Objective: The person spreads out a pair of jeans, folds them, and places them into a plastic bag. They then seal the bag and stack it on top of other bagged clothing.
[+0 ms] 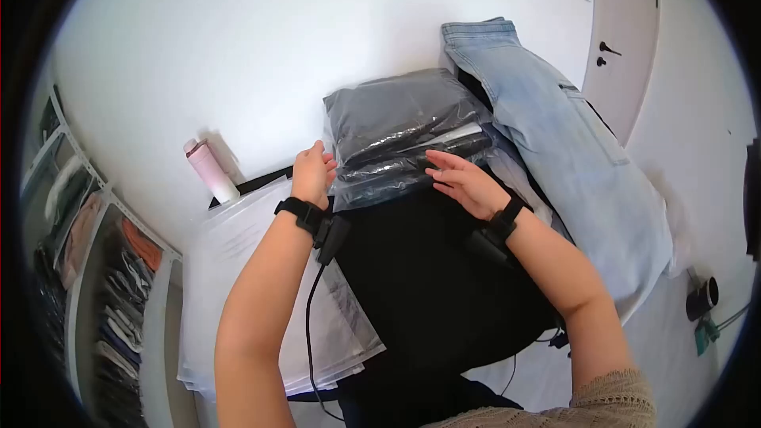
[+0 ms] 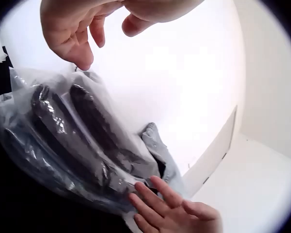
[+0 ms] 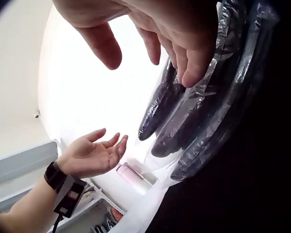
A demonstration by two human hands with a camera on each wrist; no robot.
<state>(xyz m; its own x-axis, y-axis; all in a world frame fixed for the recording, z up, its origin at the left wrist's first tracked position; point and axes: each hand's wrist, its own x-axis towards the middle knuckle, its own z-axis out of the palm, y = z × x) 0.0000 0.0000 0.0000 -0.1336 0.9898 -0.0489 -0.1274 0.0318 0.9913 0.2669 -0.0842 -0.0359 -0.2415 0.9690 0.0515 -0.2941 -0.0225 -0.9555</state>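
Several dark folded garments in clear plastic bags [image 1: 404, 115] lie stacked at the back of the black surface, against the wall. The left hand [image 1: 313, 174] is raised at the stack's left front corner, fingers loosely bent, holding nothing. In front of the stack's right part, the right hand [image 1: 468, 186] hovers with fingers spread and nothing in them. In the left wrist view the bagged stack [image 2: 82, 141] lies between the left hand [image 2: 92, 24] and the right hand [image 2: 179, 213]. Whether the left fingertips touch the plastic cannot be told.
Clear flat plastic bags [image 1: 246, 293] lie on the left of the black surface [image 1: 428, 277]. A pink bottle [image 1: 210, 170] stands behind them. Light blue jeans [image 1: 563, 143] drape along the right. Shelves of clothes [image 1: 119, 269] are at far left, a door [image 1: 622, 40] at back right.
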